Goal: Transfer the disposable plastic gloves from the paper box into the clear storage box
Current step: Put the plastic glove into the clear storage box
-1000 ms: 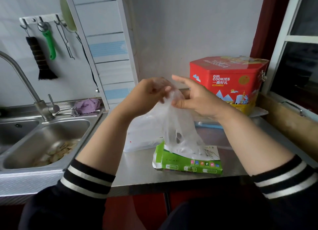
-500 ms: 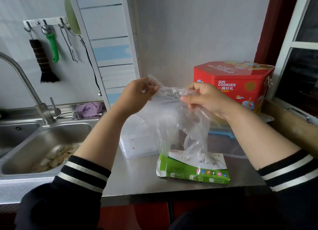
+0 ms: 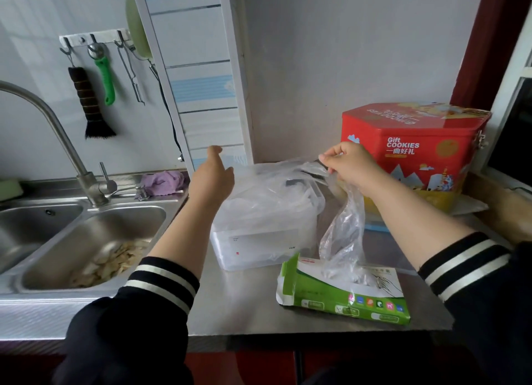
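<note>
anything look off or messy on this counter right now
The green paper box looks crumpled, its left end flap torn open, with plastic gloves trailing out. Food scraps sit in the sink.

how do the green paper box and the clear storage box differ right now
The paper box is green and white, opaque, low and flat; the clear storage box is translucent and taller. The paper box lies near the counter's front edge, and the storage box stands further back. A glove trails out of the paper box, while gloves drape over the storage box. Both rest on the steel counter.
</note>
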Demonstrator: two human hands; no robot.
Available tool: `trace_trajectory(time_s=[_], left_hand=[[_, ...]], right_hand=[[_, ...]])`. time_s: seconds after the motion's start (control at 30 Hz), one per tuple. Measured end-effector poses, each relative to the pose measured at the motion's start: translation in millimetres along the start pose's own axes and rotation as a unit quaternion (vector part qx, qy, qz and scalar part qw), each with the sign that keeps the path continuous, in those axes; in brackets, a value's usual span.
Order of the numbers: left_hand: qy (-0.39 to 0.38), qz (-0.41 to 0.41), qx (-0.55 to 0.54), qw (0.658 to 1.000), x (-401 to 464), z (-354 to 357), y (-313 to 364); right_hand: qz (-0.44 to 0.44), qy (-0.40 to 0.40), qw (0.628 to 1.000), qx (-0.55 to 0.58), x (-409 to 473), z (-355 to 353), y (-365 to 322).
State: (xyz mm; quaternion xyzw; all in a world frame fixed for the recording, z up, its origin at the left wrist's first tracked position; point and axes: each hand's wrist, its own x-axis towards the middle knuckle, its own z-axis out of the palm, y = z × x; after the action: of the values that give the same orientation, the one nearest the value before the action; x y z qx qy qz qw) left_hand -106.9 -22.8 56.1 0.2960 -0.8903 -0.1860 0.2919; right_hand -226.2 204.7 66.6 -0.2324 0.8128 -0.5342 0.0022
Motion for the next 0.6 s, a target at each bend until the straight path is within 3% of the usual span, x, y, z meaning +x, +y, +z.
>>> trace_trajectory(time_s=[0.23, 0.4, 0.5, 0.6], left_hand=[[-0.02, 0.047, 0.23, 0.972, -9, 15, -14], [-0.002, 0.047, 0.271, 0.962, -18, 11, -14], [0.078, 0.085, 0.267, 0.957, -19, 1, -6], [0.213, 0.226, 0.107, 0.945, -34, -16, 32]], right_hand=[[-0.039, -0.016, 0.997, -0.069, -18, -9, 4], [-0.058, 0.017, 0.996, 0.068, -32, -27, -8], [-0.077, 0.036, 0.989, 0.123, -41, -40, -25], [-0.1, 0.064, 0.982, 0.147, -44, -51, -39]])
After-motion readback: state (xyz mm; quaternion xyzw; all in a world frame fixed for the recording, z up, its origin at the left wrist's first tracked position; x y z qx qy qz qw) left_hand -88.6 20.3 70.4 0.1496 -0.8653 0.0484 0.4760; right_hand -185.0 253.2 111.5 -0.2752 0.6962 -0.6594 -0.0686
